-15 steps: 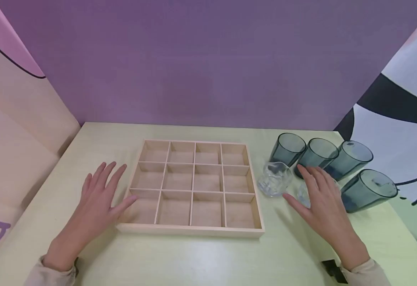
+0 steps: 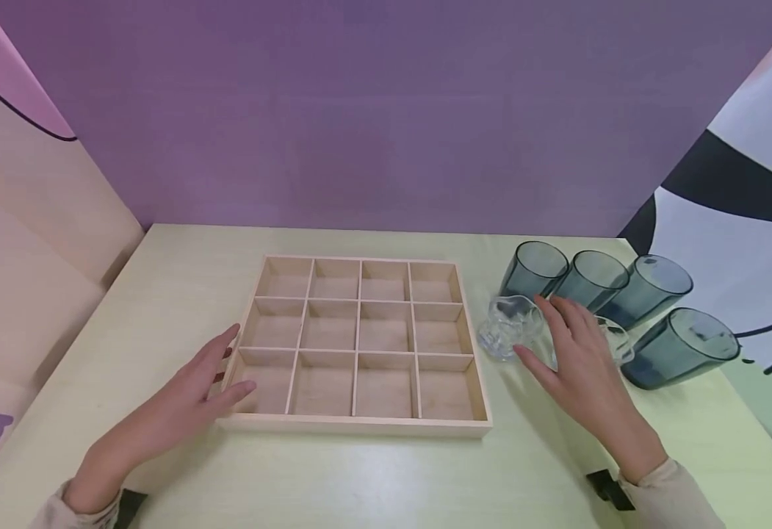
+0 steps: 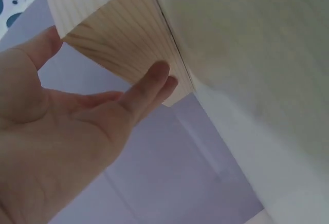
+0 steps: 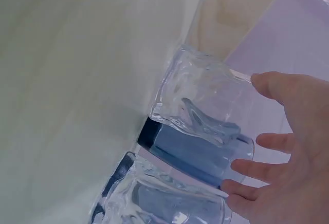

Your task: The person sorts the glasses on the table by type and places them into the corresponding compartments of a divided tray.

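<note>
A wooden box [image 2: 352, 426] divided into several compartments lies on the table. My left hand [image 2: 181, 404] is at its front left corner, fingers along the outer left wall and thumb over the rim. In the left wrist view these fingers [image 3: 154, 77] overlap the wood of the wall; whether they press on it I cannot tell. My right hand [image 2: 584, 375] hovers with spread fingers by a clear wavy glass [image 2: 507, 334], its thumb near the glass's rim in the right wrist view. A second clear glass [image 2: 618, 342] is partly hidden behind that hand.
Several tall blue-grey glasses stand behind and right of the clear ones: one [image 2: 534, 270] at the back, another [image 2: 683, 349] near the table's right edge. A purple wall [image 2: 386, 125] closes off the back. A black object [image 2: 609, 490] is beside the right sleeve.
My left hand has turned and lowered, its fingers going from spread upward to along the box's left wall. The right hand has shifted slightly left, nearer the first clear glass.
</note>
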`<state>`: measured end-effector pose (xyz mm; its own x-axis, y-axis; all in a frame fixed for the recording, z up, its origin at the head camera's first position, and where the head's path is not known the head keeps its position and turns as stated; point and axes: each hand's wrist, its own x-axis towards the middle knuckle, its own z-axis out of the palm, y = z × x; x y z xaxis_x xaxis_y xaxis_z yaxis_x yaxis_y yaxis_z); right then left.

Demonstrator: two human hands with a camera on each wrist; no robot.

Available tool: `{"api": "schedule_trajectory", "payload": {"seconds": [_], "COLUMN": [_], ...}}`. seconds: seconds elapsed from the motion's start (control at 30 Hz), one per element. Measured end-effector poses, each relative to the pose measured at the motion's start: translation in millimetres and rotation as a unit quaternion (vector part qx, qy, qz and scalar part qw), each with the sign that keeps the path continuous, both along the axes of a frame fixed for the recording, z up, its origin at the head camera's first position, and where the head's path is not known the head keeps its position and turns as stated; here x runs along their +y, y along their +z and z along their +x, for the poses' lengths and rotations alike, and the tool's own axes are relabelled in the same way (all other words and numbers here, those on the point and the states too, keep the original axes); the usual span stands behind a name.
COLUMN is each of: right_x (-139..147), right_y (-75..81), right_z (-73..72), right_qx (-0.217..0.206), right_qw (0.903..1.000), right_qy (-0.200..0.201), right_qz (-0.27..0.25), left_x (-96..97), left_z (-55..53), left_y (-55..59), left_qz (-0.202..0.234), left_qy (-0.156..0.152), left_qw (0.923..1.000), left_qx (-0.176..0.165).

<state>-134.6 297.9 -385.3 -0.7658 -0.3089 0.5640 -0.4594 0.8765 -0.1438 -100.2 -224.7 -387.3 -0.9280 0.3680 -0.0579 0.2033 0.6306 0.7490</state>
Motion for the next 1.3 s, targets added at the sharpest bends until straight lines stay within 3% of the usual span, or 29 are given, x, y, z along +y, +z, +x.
{"api": "schedule_trajectory", "payload": {"seconds": [0.2,0.37,0.63,0.9,1.1,1.3], "right_x": [-7,-12,-19,-17,-19,-19], "right_y": [-0.5,6.3,24.7,21.3,17.2,16.6], "right_z": [-6.8,-9.9,-18.1,-26.4,-29.1,-30.9], "right_qx": [-0.034,-0.078,-0.174,-0.177,-0.176,-0.183], "right_qw": [0.9993,0.9965,0.9838,0.9827,0.9821,0.9807], "right_qy": [0.003,0.003,0.018,0.038,0.051,0.055], "right_qz": [0.017,0.031,0.037,0.039,0.042,0.041], "left_x": [-4.4,-7.9,-19.9,-25.6,-30.2,-25.3], "left_z": [4.6,6.3,6.1,1.3,2.1,1.4], "left_y": [6.2,10.0,2.1,-5.2,-6.5,-1.6], "left_qz": [0.031,0.042,0.090,0.142,0.121,0.100], "left_qy": [-0.021,-0.037,-0.063,-0.078,-0.065,-0.032], "left_qw": [0.9988,0.9978,0.9930,0.9843,0.9869,0.9917], "left_qx": [-0.032,-0.036,-0.042,-0.070,-0.085,-0.074]}}
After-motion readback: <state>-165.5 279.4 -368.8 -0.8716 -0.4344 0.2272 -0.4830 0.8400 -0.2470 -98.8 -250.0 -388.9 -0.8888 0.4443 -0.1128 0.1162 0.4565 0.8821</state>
